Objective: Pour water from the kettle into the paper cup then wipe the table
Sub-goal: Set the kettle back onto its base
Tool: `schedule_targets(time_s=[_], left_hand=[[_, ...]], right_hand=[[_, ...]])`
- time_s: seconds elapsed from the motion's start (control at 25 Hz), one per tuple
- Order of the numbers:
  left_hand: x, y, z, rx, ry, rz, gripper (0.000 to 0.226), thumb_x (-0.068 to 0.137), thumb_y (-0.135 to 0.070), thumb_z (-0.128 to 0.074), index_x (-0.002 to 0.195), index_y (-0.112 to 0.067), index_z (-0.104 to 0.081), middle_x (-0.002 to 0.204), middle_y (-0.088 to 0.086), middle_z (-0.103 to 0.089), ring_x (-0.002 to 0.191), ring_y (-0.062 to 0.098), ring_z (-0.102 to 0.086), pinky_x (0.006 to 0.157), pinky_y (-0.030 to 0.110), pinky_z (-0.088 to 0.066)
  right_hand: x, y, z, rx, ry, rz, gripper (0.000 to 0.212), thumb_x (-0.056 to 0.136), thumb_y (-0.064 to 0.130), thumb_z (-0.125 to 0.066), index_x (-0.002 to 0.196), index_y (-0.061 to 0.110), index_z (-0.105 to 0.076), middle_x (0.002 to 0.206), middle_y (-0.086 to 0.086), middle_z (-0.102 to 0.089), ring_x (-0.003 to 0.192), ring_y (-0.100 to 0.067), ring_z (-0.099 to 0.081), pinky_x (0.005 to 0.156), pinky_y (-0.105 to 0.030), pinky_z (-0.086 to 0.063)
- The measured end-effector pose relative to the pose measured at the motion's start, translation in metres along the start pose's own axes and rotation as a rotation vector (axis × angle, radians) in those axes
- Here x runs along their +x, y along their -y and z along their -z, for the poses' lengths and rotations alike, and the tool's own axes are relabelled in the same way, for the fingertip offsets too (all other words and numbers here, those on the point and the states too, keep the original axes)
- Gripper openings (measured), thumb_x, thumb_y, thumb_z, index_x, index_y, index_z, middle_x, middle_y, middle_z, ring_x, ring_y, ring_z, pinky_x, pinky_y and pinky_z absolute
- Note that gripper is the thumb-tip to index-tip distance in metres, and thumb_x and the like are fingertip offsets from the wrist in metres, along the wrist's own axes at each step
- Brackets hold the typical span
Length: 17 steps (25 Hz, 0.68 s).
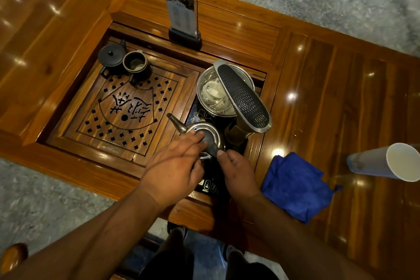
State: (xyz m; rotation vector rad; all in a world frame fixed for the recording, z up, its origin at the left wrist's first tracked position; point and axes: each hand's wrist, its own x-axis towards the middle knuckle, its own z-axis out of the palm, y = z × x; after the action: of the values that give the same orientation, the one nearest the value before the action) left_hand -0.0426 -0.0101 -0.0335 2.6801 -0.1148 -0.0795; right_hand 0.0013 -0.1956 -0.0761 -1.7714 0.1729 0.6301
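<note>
Both your hands are on the kettle, which sits on the black hob set into the table; its spout points up-left toward the carved tray, its dark handle running back toward you. Your left hand lies palm-down, fingers together on the lid; your right hand pinches the handle's end; the paper cup stands far right, beyond the blue cloth.

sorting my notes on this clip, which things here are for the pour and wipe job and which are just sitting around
For the job:
kettle, both hands on it
paper cup, on the table at far right
blue cloth, beside the stove

Just lying about:
dark lidded teapot
small pitcher
steel pot of teacups
menu stand
</note>
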Motion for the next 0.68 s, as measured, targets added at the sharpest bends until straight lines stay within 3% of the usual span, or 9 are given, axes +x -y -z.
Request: schedule_targets(time_s=[0.08,0.16,0.24,0.32,0.44,0.56,0.68], left_hand=[[0.003,-0.002,-0.001,0.019,-0.035,0.009,0.042,0.093,-0.033,-0.054,0.129,-0.017,-0.068,0.144,-0.001,-0.062,0.137,0.018,-0.049,0.112,0.041,-0.046],[0.010,-0.007,0.001,0.064,-0.062,0.009,0.034,0.091,-0.032,-0.057,0.116,-0.014,-0.071,0.130,0.002,-0.068,0.123,0.023,-0.057,0.096,0.041,-0.055],[0.019,-0.012,0.005,0.128,-0.052,0.006,0.027,0.090,-0.032,-0.059,0.106,-0.013,-0.070,0.116,0.005,-0.068,0.110,0.025,-0.059,0.086,0.038,-0.052],[0.026,-0.016,0.010,0.168,-0.011,0.003,0.023,0.090,-0.034,-0.060,0.103,-0.015,-0.067,0.110,0.004,-0.064,0.106,0.025,-0.058,0.087,0.040,-0.049],[0.025,-0.022,0.013,0.158,0.006,-0.071,0.027,0.092,-0.034,-0.059,0.110,-0.016,-0.069,0.119,0.004,-0.064,0.111,0.023,-0.058,0.093,0.043,-0.049],[0.015,-0.035,0.007,0.074,0.005,-0.197,0.027,0.092,-0.031,-0.063,0.113,-0.016,-0.073,0.125,0.004,-0.067,0.115,0.022,-0.061,0.099,0.043,-0.048],[0.012,-0.053,-0.009,0.038,0.018,-0.254,0.028,0.093,-0.031,-0.063,0.115,-0.016,-0.074,0.127,0.004,-0.070,0.123,0.020,-0.061,0.109,0.037,-0.044]], right_hand=[[-0.001,0.001,0.002,0.006,0.033,-0.035,0.055,0.083,0.068,-0.058,0.077,0.014,-0.063,0.070,0.000,-0.061,0.066,-0.017,-0.058,0.062,-0.042,-0.049],[-0.002,0.003,0.005,-0.008,0.057,-0.045,0.050,0.085,0.067,-0.058,0.076,0.018,-0.062,0.068,0.001,-0.060,0.065,-0.016,-0.057,0.062,-0.043,-0.049],[-0.003,0.006,0.009,-0.049,0.074,-0.036,0.052,0.086,0.070,-0.056,0.077,0.019,-0.063,0.070,-0.002,-0.062,0.065,-0.020,-0.058,0.064,-0.048,-0.052],[-0.006,0.007,0.013,-0.099,0.087,-0.039,0.056,0.085,0.075,-0.055,0.083,0.020,-0.065,0.079,-0.010,-0.069,0.073,-0.031,-0.066,0.070,-0.053,-0.056],[-0.016,0.004,0.028,-0.217,0.087,0.013,0.046,0.088,0.074,-0.056,0.097,0.030,-0.066,0.095,-0.002,-0.072,0.086,-0.020,-0.072,0.077,-0.052,-0.062],[-0.029,-0.004,0.054,-0.364,0.077,0.127,0.035,0.093,0.066,-0.057,0.110,0.036,-0.064,0.106,0.012,-0.068,0.095,-0.004,-0.067,0.080,-0.040,-0.061],[-0.040,-0.013,0.082,-0.554,0.025,0.245,0.027,0.097,0.055,-0.058,0.105,0.030,-0.066,0.100,0.012,-0.064,0.093,-0.002,-0.054,0.078,-0.027,-0.051]])
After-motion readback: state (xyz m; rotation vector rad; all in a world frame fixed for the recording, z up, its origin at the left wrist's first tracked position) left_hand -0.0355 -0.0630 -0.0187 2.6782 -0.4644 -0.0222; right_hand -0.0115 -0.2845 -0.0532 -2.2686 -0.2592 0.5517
